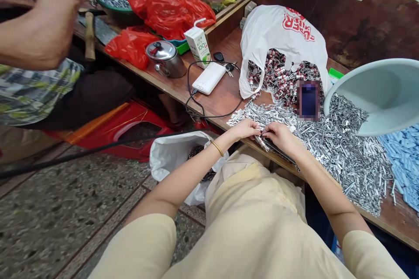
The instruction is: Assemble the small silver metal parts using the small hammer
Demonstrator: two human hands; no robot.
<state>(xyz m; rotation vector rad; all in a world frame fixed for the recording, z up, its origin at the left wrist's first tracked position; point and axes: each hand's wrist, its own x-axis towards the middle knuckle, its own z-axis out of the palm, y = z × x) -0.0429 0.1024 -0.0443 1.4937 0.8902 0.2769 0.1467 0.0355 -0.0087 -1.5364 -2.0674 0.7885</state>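
Note:
Both of my hands meet at the table's front edge, fingertips pinched close together. My left hand (246,130), below a gold bangle (217,148), is closed on something too small to make out. Facing it, my right hand (275,134) also has its fingers closed, and what they grip is hidden. Just below the fingertips shows a small silver metal piece (261,142); I cannot tell which hand holds it. Behind and to the right of my hands spreads a heap of thin silver metal parts (347,161).
A white plastic bag (271,26) spills red-and-silver hooked pieces (278,74). A grey-blue basin (386,91) lies tipped beside light blue strips (404,152). Leftward stand a power bank (209,77), drink carton (198,43) and metal mug (166,59). An open white bag (166,152) hangs below. Another person's arm (42,30) is at left.

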